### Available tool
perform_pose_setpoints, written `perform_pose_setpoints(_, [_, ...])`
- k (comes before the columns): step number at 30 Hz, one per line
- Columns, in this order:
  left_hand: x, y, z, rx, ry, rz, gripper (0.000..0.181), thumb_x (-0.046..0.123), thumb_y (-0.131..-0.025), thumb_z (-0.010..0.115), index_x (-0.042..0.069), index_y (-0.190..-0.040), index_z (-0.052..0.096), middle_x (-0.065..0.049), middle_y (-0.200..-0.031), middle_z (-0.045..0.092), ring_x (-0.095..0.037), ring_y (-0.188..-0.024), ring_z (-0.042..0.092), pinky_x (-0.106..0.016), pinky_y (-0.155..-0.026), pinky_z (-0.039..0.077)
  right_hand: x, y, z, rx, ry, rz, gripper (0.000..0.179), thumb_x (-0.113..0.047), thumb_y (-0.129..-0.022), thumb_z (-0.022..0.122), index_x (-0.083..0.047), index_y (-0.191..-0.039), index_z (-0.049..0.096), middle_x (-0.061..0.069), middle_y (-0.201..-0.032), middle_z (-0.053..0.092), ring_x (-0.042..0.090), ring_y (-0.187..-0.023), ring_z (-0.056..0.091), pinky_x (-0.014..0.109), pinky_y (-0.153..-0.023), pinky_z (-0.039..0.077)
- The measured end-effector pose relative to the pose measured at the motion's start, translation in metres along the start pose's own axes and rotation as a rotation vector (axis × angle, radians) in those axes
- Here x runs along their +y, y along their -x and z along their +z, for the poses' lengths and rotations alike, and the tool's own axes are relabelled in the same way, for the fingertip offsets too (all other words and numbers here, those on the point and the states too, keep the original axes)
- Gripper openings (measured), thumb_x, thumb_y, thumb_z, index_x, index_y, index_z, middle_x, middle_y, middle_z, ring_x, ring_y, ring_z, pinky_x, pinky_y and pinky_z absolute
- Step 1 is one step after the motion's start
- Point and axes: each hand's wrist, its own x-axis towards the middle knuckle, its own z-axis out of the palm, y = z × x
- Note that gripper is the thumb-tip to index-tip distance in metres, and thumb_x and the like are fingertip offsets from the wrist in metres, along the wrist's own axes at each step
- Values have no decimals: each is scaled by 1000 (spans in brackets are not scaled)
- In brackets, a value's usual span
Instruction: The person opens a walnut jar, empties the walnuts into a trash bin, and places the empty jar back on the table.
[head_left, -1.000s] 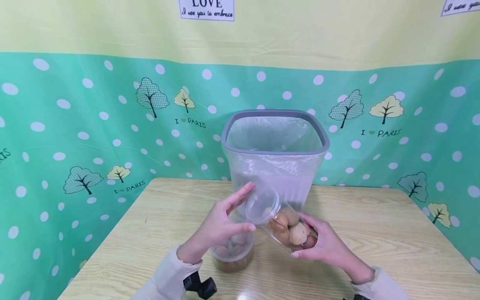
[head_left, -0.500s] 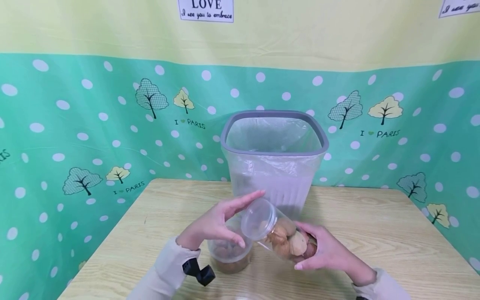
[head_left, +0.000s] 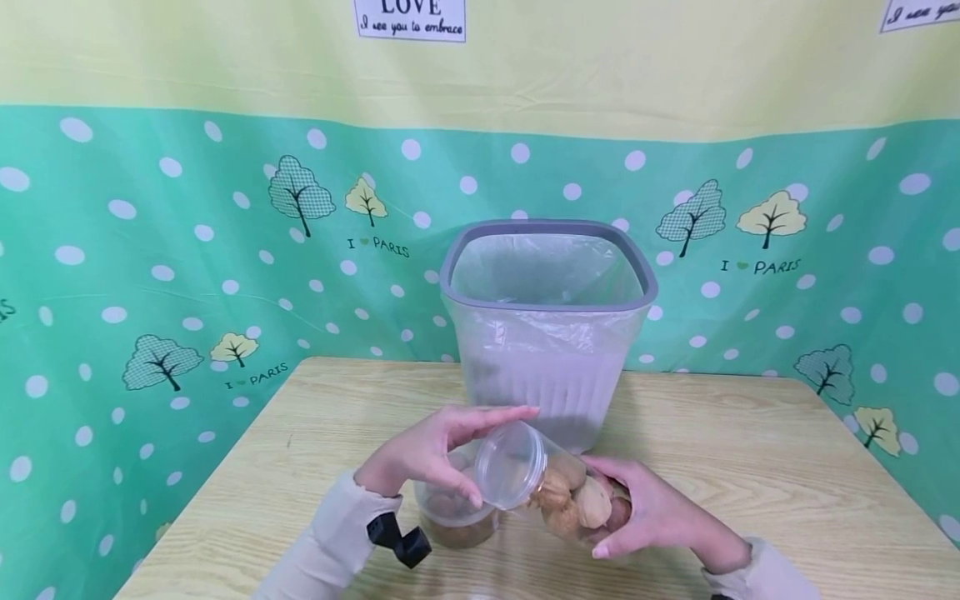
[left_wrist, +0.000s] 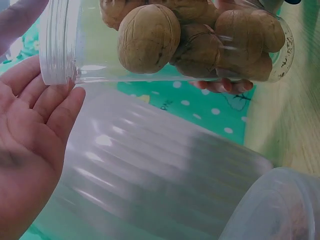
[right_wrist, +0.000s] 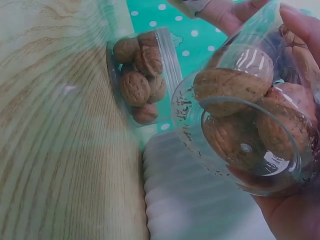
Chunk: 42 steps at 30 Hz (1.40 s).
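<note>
Low in the middle of the frame, the right hand (head_left: 651, 510) has its fingers wrapped round a tipped jar (head_left: 561, 510) of walnuts (head_left: 593, 502), while the left hand (head_left: 426, 448) has loose fingers at its lid (head_left: 504, 468), so I think it's lid work, and turning needs a tight pinch.

Bin (head_left: 543, 375) blocking beyond jar (head_left: 558, 496), tabletop (head_left: 750, 442) free rightward

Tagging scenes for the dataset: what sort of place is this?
Probably a staged recording corner: printed cloth hangs behind and beside a wood-grain table, and the person wears a black device on one wrist.
</note>
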Motion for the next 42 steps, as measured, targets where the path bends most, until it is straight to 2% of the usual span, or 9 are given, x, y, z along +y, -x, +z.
perform_pose_setpoints(4, [0,1,1,12,2,-10,101,-8,-58,79,-2,-146,28,-15,-151,30,-27,-140,27,-43,-113,25,-1,1,0,20,31,18,80,-17,-62,86,-10,-133,50,1,-117,64,12,-101,61,24,-89,48])
perform_pose_setpoints(11, [0,2,3,43,2,-46,99,-10,-59,79,-1,-145,31,-14,-150,33,-26,-139,28,-42,-113,26,-1,-3,2,-16,-45,-47,83,-9,-66,82,-6,-139,43,7,-121,62,16,-101,62,27,-85,52])
perform_pose_setpoints(15, [0,3,5,71,8,-63,96,-9,-62,79,0,-145,31,-15,-150,33,-27,-138,30,-41,-112,27,-3,-3,3,-5,-70,-21,83,-7,-67,82,-6,-140,42,8,-122,61,16,-102,62,27,-85,53])
perform_pose_setpoints(19, [-1,4,8,113,5,-87,87,10,-73,80,2,-145,32,-14,-149,34,-26,-137,32,-40,-111,30,-4,-1,3,52,-12,21,81,-11,-65,84,-6,-137,46,5,-119,63,14,-101,62,26,-85,52])
perform_pose_setpoints(22, [-1,4,9,147,13,-102,84,29,-79,75,1,-145,32,-15,-149,34,-25,-137,33,-40,-110,31,-5,0,4,105,68,45,80,-17,-63,85,-7,-134,50,2,-116,64,12,-99,62,25,-86,51])
perform_pose_setpoints(26, [-1,4,12,188,29,-114,85,37,-80,72,-1,-145,31,-17,-149,34,-24,-137,32,-39,-110,32,-5,0,5,140,114,55,80,-19,-62,86,-6,-133,51,2,-114,65,12,-99,62,25,-86,50])
perform_pose_setpoints(34, [1,2,19,325,62,-162,85,39,-81,72,-3,-144,32,-19,-147,35,-21,-133,39,-32,-106,37,-7,-1,8,221,207,76,77,-22,-61,88,-6,-129,54,1,-112,65,9,-96,61,25,-83,51])
perform_pose_setpoints(39, [4,0,25,446,30,-267,86,43,-79,72,-3,-142,36,-21,-145,37,-17,-123,49,-29,-100,44,-5,-3,9,274,252,95,77,-20,-60,89,-5,-127,54,2,-110,65,8,-96,61,24,-82,52])
perform_pose_setpoints(42, [4,-2,27,504,45,-324,86,43,-79,73,-3,-141,37,-21,-146,37,-21,-119,51,-28,-97,46,-4,-4,9,305,276,92,78,-21,-59,89,-4,-127,55,2,-109,66,8,-96,61,24,-83,51])
